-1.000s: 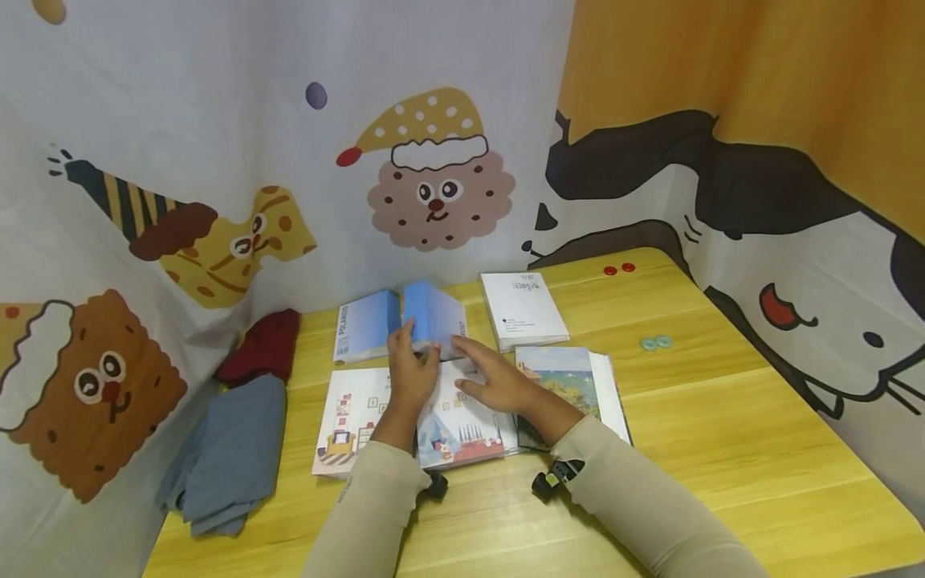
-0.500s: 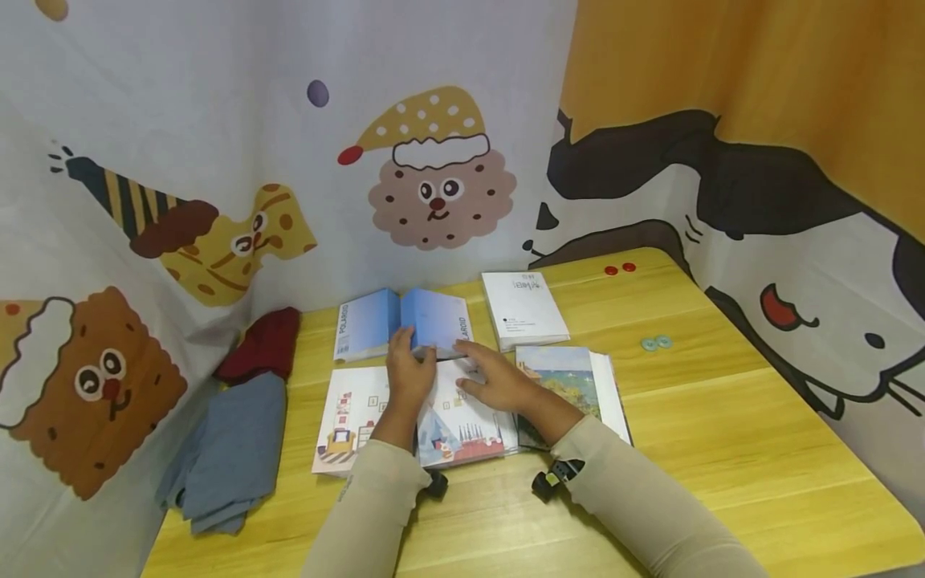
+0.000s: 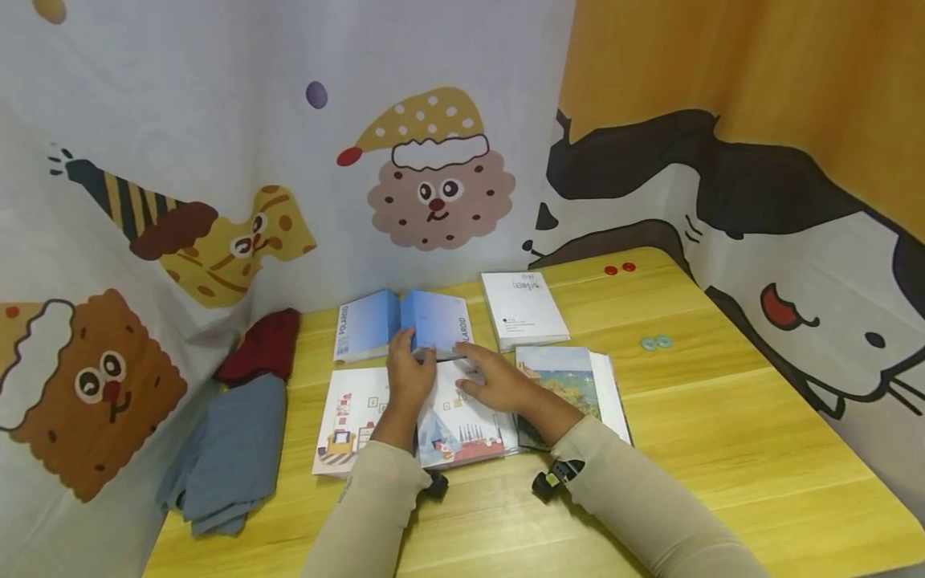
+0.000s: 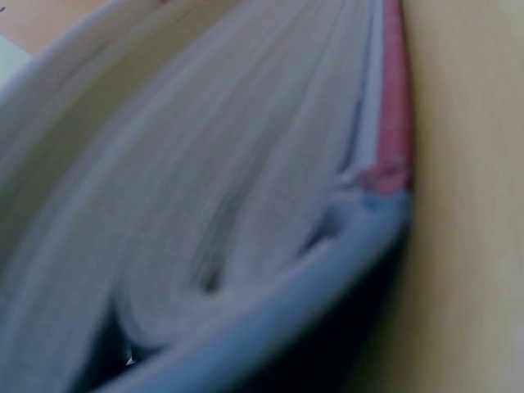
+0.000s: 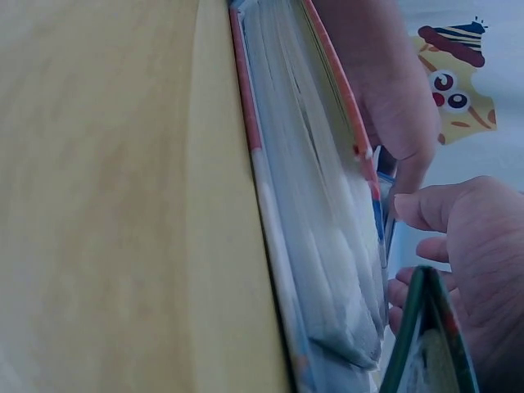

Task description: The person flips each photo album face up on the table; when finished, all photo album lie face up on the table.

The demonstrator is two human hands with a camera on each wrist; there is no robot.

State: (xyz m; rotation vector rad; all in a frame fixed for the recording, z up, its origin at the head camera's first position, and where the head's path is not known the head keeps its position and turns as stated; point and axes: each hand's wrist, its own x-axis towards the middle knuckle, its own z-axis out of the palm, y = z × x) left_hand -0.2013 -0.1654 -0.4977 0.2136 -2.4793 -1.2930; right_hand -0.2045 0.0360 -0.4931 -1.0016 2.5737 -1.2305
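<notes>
A blue album (image 3: 368,321) marked POLAROID lies spread at the back of the table, covers up. At its near edge, beside the dark strip between its halves, my left hand (image 3: 410,373) touches it with extended fingers. My right hand (image 3: 502,381) has its fingertips at the right half's near corner, fingers loosely spread. Below both hands lies an opened album with illustrated covers (image 3: 347,413); its thick page edges (image 5: 315,180) show in the right wrist view. Page edges (image 4: 221,164) fill the left wrist view, blurred, and that hand is out of it.
Right of the hands, an album with a painted landscape cover (image 3: 567,377) lies partly under my right wrist. A white album (image 3: 523,309) stands behind it. Red buttons (image 3: 619,269) and pale green buttons (image 3: 656,343) are further right. Blue cloth (image 3: 234,449) and dark red cloth (image 3: 263,345) lie left.
The blue album's right half has come down and now lies flatter, with its lettering visible. Both hands have stayed nearly in place.
</notes>
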